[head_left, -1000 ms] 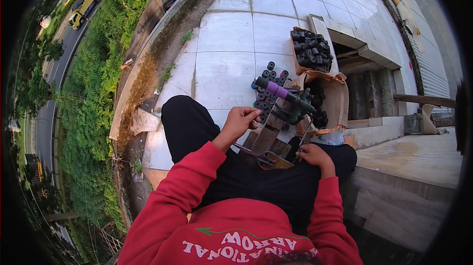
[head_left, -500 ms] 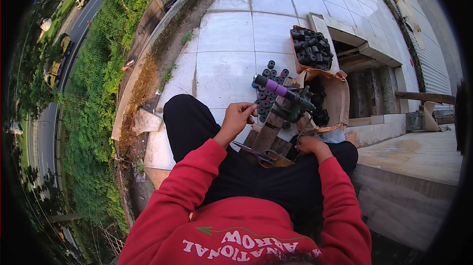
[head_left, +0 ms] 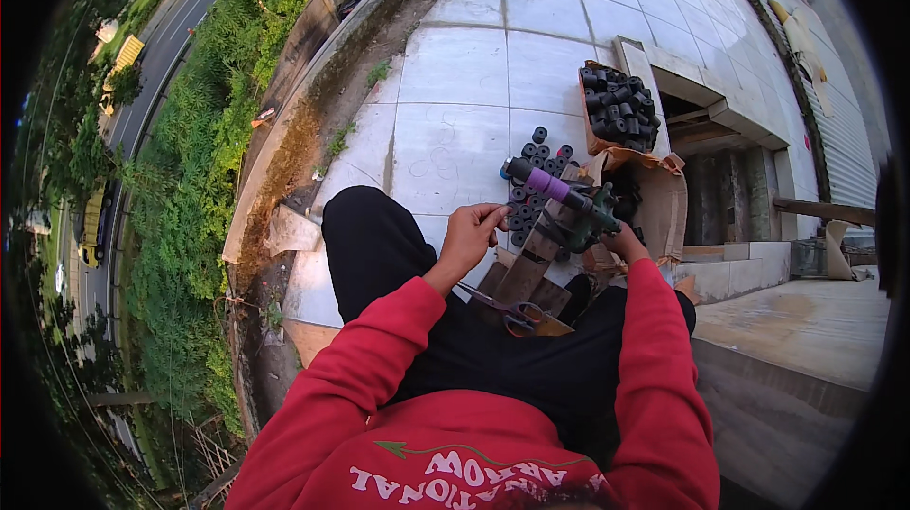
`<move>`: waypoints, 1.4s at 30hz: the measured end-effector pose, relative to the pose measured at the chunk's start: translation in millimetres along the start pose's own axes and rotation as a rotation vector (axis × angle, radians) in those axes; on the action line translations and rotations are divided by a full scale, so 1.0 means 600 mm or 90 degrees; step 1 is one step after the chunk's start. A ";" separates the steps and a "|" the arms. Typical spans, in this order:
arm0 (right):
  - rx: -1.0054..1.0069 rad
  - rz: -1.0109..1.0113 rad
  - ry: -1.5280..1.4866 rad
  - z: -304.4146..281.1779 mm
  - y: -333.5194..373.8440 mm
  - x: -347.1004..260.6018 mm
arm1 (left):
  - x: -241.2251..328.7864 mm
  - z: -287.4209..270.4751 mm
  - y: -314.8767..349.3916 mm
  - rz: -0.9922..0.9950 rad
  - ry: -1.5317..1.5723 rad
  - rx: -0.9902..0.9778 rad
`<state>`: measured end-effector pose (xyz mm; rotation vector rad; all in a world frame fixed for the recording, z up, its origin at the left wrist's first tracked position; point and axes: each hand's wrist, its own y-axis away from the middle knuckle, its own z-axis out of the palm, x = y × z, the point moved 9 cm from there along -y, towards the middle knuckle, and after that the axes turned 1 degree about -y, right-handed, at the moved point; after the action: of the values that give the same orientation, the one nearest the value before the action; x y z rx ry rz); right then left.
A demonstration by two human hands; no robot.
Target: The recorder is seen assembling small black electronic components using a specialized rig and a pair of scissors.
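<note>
A green metal device (head_left: 595, 216) is mounted on a wooden block (head_left: 527, 265) between my knees. A purple sleeve (head_left: 546, 184) with a black end sticks out from it toward the upper left. My left hand (head_left: 472, 237) hovers left of the block, thumb and fingertips pinched together; whatever they hold is too small to make out. My right hand (head_left: 626, 243) is at the right side of the green device, by the open cardboard box, its fingers largely hidden behind the device. Scissors (head_left: 519, 313) with dark handles lie across the block's near end.
Several black cylinders (head_left: 523, 210) with holes stand on the white tiles (head_left: 445, 145) beyond my left hand. More fill a cardboard box (head_left: 621, 104) farther back. A second, open cardboard box (head_left: 671, 207) holds others. A concrete kerb (head_left: 275, 131) runs along the left, above bushes and a road.
My right hand has moved up and away from me, from beside the block's near end to the green device. My left hand keeps its pinch nearby. The whole view has shifted slightly.
</note>
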<state>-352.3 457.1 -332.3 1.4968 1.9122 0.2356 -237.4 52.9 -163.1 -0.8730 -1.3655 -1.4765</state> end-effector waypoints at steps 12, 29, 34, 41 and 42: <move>0.212 0.021 0.074 -0.309 0.070 -0.124 | 0.000 -0.004 -0.002 0.000 -0.001 0.009; -0.249 0.003 -0.227 -0.239 0.371 -0.319 | 0.007 -0.003 -0.012 0.055 -0.033 0.029; -0.548 0.059 -0.156 -0.046 0.330 -0.271 | 0.013 0.001 -0.011 0.061 -0.065 0.037; -0.749 0.086 -0.159 0.044 0.275 -0.239 | 0.077 -0.012 -0.010 0.257 -0.077 0.134; -0.744 0.078 -0.097 0.047 0.270 -0.239 | 0.074 -0.014 -0.012 0.245 -0.077 0.136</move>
<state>-193.6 370.8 -210.0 0.7660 1.1418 1.0427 -258.1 37.8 -125.5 -1.0315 -1.3251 -0.9797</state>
